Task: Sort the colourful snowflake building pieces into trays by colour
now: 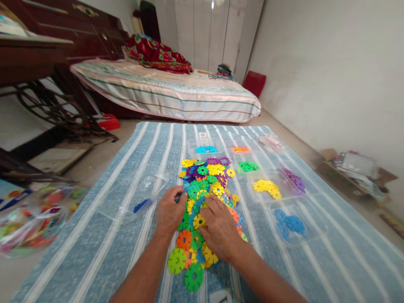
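Observation:
A long heap of flower-shaped plastic discs point(193, 277) in green, yellow, orange, blue and purple lies on the striped cloth between my arms. At the heap's left edge, my left hand point(170, 210) is closed, with blue discs point(179, 196) showing between thumb and fingers. My right hand point(221, 227) rests palm-down on the heap, its fingers curled. Beside its thumb and fingertips lies a yellow disc point(198, 221); whatever these fingers pinch is hidden. Left of my left hand, a clear tray point(126, 212) holds dark blue pieces point(142, 205).
Clear trays on the right hold yellow discs point(267, 188), blue discs point(289, 223), purple discs point(293, 180) and green discs point(248, 166). Farther back are light blue discs point(206, 150) and orange discs point(240, 150). A bed point(176, 92) stands beyond the striped cloth point(132, 168).

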